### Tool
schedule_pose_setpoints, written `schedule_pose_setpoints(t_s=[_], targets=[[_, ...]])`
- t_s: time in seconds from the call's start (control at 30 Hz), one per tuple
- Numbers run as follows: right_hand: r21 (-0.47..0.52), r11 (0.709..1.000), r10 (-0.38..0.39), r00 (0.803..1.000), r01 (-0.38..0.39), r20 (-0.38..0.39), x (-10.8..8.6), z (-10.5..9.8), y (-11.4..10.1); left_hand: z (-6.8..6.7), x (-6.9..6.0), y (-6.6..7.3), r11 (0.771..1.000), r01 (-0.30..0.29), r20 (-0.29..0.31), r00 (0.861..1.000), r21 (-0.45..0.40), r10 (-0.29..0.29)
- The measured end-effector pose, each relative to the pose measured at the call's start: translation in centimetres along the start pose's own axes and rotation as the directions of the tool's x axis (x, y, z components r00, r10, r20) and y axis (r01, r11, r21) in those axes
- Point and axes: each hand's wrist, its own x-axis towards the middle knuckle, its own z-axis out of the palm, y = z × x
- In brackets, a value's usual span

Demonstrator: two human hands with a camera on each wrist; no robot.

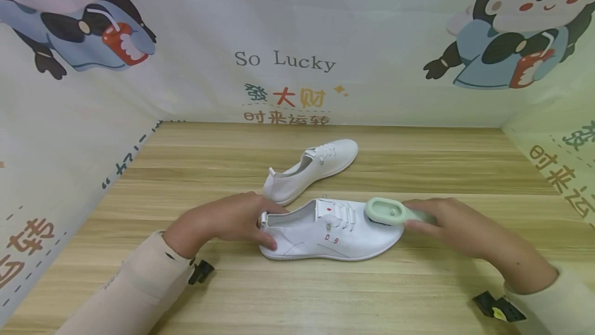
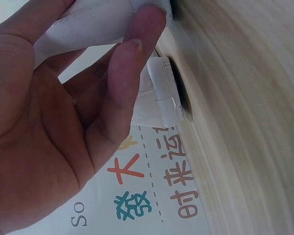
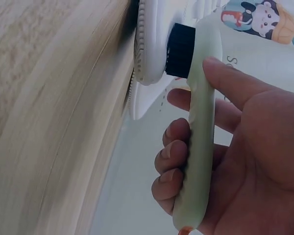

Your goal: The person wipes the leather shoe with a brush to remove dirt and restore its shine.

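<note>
A white lace-up shoe (image 1: 297,242) with red letters on its side lies sole down, toe to the right. At its heel, my left hand (image 1: 237,221) grips the back, thumb on the near side; the left wrist view shows the hand (image 2: 54,127) around the white heel. My right hand (image 1: 451,221) holds a pale green brush (image 1: 386,211) over the toe. In the right wrist view, fingers of the hand (image 3: 255,127) curl round the brush handle (image 3: 201,147), and the black bristles (image 3: 180,50) touch the shoe's upper.
A second white shoe (image 1: 321,164) lies just behind the first, toe pointing back right. Both rest on a wood-grain table (image 1: 441,170). A pale printed backdrop (image 1: 372,25) with cartoon figures and lettering rises at the back and sides.
</note>
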Motion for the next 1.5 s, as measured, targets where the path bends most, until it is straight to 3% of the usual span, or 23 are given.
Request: schedule_pose_setpoints(t_s=[0.33, 0.6, 0.8, 1.03, 1.5], targets=[[-0.028, 0.999, 0.034, 0.999, -0.035, -0.008, -0.24, -0.41, 0.54, -0.02, -0.08, -0.11, 1.0, -0.006, -0.01, 1.0, 0.005, 0.006], [0.095, 0.995, -0.011, 0.994, 0.001, 0.109, -0.42, -0.5, 0.63, 0.01, -0.14, -0.52, 0.998, 0.047, 0.004, 0.999, -0.031, -0.046], [0.065, 0.998, -0.023, 0.998, 0.019, 0.059, -0.23, -0.31, 0.52, 0.06, -0.03, -0.78, 0.994, 0.074, 0.03, 0.997, -0.081, -0.072], [0.025, 1.0, -0.001, 1.0, 0.001, 0.015, -0.1, -0.16, 0.75, 0.63, 0.09, -0.87, 0.991, 0.032, 0.074, 0.997, -0.133, -0.022], [0.014, 0.999, 0.04, 0.999, -0.04, 0.021, -0.23, -0.42, 0.79, 0.97, 0.01, -0.24, 0.994, 0.024, 0.035, 0.999, -0.104, -0.021]])
